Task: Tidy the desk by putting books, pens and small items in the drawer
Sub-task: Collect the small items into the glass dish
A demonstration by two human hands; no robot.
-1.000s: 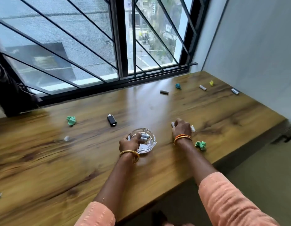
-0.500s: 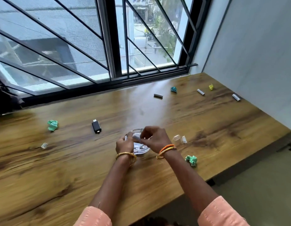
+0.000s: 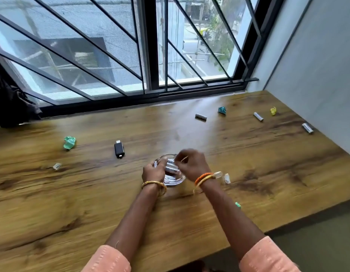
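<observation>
Two hands meet: left hand (image 3: 153, 171) grips bowl (image 3: 176, 180); right hand (image 3: 191, 163) blurred, grip unclear.

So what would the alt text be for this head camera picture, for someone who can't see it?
Two hands meet over a small glass dish on a wooden desk by a barred window: the left hand holds its rim, the right hand hovers above it. Batteries, crumpled paper bits and a black USB stick lie scattered around.

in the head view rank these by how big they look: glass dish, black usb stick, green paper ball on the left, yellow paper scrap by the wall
1. glass dish, partly hidden by both hands
2. black usb stick and green paper ball: too alike to rank
3. yellow paper scrap, though it lies farthest from the camera, so it may only look smallest
</observation>
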